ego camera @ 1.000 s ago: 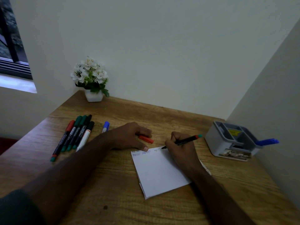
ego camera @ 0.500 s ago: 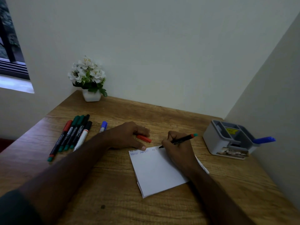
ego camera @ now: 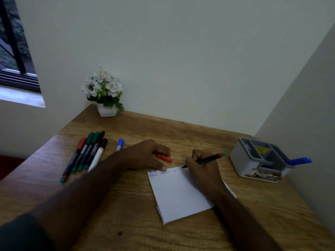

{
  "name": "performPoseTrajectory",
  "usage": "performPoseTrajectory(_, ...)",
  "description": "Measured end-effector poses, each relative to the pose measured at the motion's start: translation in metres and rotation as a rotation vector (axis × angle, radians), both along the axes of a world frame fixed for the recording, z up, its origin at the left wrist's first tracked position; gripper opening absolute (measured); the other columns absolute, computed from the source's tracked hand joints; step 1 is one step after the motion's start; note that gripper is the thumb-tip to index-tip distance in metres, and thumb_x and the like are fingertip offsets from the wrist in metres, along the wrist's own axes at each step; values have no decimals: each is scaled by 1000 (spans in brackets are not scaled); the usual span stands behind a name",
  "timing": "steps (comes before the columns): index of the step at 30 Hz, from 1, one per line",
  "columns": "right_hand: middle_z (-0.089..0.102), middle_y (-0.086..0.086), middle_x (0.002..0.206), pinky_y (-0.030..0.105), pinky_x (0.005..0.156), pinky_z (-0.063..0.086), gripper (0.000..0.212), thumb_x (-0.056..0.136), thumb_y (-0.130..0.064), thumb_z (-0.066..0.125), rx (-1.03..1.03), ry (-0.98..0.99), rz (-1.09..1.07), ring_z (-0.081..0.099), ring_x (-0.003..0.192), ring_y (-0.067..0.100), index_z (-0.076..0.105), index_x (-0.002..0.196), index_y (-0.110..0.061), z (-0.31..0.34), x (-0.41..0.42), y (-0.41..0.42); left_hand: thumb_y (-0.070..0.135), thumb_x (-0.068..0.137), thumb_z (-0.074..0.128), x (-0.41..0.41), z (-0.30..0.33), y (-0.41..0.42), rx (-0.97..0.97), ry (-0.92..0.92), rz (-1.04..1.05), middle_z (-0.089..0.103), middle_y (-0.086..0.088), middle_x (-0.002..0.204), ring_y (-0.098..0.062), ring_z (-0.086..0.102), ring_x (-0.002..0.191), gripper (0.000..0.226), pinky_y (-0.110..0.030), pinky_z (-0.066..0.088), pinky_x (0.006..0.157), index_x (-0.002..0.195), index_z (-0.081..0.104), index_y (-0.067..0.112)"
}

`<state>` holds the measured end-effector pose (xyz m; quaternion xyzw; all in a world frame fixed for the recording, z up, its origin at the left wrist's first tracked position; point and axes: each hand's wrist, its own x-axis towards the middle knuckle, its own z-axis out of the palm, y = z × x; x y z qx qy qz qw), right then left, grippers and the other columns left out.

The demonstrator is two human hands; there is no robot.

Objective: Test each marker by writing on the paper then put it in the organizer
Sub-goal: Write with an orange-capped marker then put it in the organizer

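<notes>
Gripping black marker (ego camera: pixel 204 160), right hand (ego camera: pixel 203 171) on paper (ego camera: pixel 179 194) | left hand (ego camera: pixel 145 156) holds red cap (ego camera: pixel 164 158)

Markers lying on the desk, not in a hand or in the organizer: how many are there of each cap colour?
Red-capped marker: 1
Green-capped markers: 2
Black-capped markers: 2
Blue-capped marker: 1
Total: 6

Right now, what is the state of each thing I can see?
Marker: uncapped, tip on paper.
Red cap: off, under left hand.
Right hand: grips marker.
Paper: partly written.
Organizer: holds a blue marker.
Other markers: capped, lying.
</notes>
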<state>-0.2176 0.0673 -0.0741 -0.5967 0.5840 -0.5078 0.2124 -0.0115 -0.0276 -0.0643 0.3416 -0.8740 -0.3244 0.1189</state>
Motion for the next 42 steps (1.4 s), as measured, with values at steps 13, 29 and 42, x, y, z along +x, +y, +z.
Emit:
performPoseTrajectory(13,42,-1,52,17,49,35,35,78,2,63,19,10,8,39,52,8,42,53,-11,1,2,0,40,79,77,0,-1,-2,-20,-18,6,40,10,152,-6,32,141,66,-22,21,108,138,52,31)
performPoseTrajectory(29,50,7,60,17,56,43,25,80,8,60,-43,-72,-23,48,57,9,47,59,1,8,-3,4,35,82,75,1,0,-1,-25,30,30,46,10,148,-5,39,137,56,-25,28,111,134,58,27)
performPoseTrajectory(42,67,22,72,34,64,52,11,78,-5,58,-140,-251,168,58,58,23,63,69,-5,24,-7,11,16,83,74,-4,10,9,-179,428,146,70,11,99,0,59,97,18,-6,43,77,102,73,19)
